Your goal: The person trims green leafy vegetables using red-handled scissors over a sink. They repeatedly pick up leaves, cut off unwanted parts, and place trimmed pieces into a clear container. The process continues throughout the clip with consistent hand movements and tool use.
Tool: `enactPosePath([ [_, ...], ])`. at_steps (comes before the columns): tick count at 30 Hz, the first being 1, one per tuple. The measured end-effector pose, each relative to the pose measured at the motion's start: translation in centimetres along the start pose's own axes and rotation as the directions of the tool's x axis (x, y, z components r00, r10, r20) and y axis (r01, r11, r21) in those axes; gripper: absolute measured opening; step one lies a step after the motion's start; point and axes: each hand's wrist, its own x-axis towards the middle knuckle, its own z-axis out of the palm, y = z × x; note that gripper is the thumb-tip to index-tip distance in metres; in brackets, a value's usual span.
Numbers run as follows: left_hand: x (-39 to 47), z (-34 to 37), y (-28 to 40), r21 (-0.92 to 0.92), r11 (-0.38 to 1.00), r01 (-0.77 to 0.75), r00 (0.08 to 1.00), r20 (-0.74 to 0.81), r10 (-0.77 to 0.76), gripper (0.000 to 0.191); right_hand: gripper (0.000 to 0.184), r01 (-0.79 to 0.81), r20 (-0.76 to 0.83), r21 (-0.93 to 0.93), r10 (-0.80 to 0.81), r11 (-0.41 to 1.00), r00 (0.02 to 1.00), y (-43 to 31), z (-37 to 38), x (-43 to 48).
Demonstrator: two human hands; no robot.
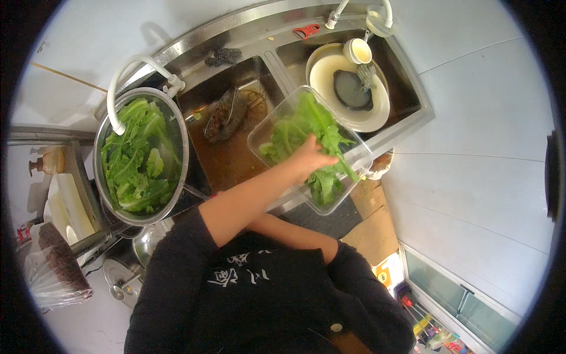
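My left hand (311, 158) reaches across to the right and grips a bunch of green leafy lettuce (326, 121) over a clear plastic container (261, 152). More lettuce shows inside the container, which spans the front edge of the two sink basins. My right forearm (294, 232) passes beneath the left one; the right hand is hidden behind it. At the left stands a round metal basin (186, 150) filled with lettuce leaves (137, 163). A white curved faucet (116, 104) hangs over its rim.
The left sink (221, 163) holds brownish water and a dark long object (227, 115). In the right sink, a white bowl (381, 108) holds a dark round dish (351, 90); a small cup (360, 51) sits at its rim. A red peeler (306, 31) lies on the sink ledge.
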Motion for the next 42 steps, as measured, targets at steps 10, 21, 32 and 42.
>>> enactPosePath([
  [10,-11.1,-7.5,-0.4,0.065,0.916,-0.396,0.910,0.159,0.382,0.040,0.025,-0.211,-0.006,0.961,0.776,0.179,0.631,-3.3,-1.4,1.8],
  [21,-27.0,-21.6,-8.9,-0.102,0.774,-0.625,0.468,-0.842,0.267,0.014,0.038,0.300,0.263,-0.718,-0.154,0.628,0.952,-13.0,-0.9,15.4],
  [32,-28.6,-25.8,-12.9,-0.071,0.718,-0.692,0.311,-0.927,0.208,0.013,0.012,0.414,0.290,-0.701,-0.298,0.581,0.909,-7.9,6.1,24.0],
  [42,-25.4,-30.9,-7.5,0.323,0.787,-0.526,0.281,-0.807,0.519,0.022,0.016,0.153,0.267,-0.867,0.182,0.474,0.947,-9.7,6.5,27.2],
])
